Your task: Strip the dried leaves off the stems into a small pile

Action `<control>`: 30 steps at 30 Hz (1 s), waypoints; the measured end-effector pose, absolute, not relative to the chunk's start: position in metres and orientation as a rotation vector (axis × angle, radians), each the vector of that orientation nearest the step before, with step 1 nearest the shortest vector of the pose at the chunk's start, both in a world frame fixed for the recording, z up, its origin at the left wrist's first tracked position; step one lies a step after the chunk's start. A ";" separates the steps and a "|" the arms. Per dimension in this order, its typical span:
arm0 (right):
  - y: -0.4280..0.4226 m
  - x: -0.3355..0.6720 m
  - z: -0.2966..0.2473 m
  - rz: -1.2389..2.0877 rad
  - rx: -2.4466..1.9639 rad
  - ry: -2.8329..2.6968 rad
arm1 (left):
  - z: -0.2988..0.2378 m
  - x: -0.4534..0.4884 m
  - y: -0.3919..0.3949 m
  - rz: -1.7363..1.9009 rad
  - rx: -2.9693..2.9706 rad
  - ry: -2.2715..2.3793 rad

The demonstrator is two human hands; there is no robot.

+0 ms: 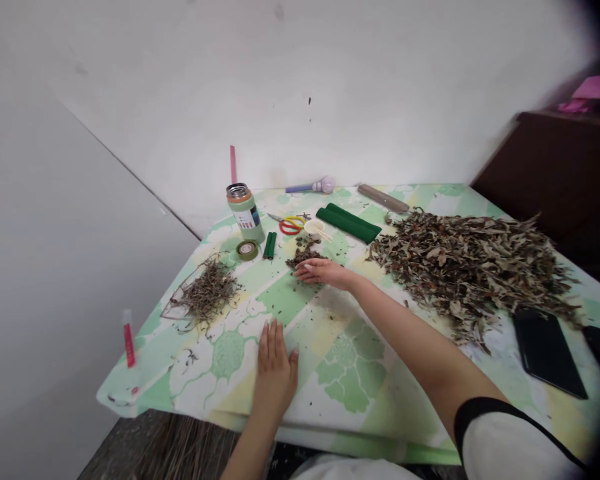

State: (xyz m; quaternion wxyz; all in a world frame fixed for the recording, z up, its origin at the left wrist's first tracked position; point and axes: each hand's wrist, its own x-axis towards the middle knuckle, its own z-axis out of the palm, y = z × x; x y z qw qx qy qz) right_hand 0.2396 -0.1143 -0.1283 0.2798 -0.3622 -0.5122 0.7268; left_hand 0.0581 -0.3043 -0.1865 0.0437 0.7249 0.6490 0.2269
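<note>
My left hand point(275, 370) lies flat on the patterned green-and-white tablecloth point(245, 407), fingers stretched out and holding nothing. Farther back, my right hand point(325, 273) reaches in with its fingers extended at the front edge of a small pile of crumbled dried leaves point(305, 253); whether any bits are under the fingers I cannot tell. Right behind that pile lie a pale plastic spoon point(316, 228) and scissors point(291, 225) with red and yellow handles. A large heap of dried leaves point(470, 260) spreads to the right of my right arm.
Left are a heap of thin dry stems point(207, 290), a roll of green tape point(247, 250), an uncapped jar point(247, 213) and a red-filled tube point(129, 340). Green rolls point(349, 223) and a purple-handled brush-like item point(313, 186) lie near the wall. A black phone point(549, 350) rests at right.
</note>
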 end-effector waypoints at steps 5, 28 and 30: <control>-0.128 0.240 -0.143 2.231 -0.865 -1.515 | -0.193 0.057 -0.304 0.735 2.289 2.023; -0.104 0.180 -0.140 1.863 -1.033 -1.284 | -0.196 0.045 -0.296 1.442 1.695 2.074; -0.117 0.183 -0.135 1.907 -0.988 -1.351 | -0.196 0.045 -0.297 1.457 1.671 2.046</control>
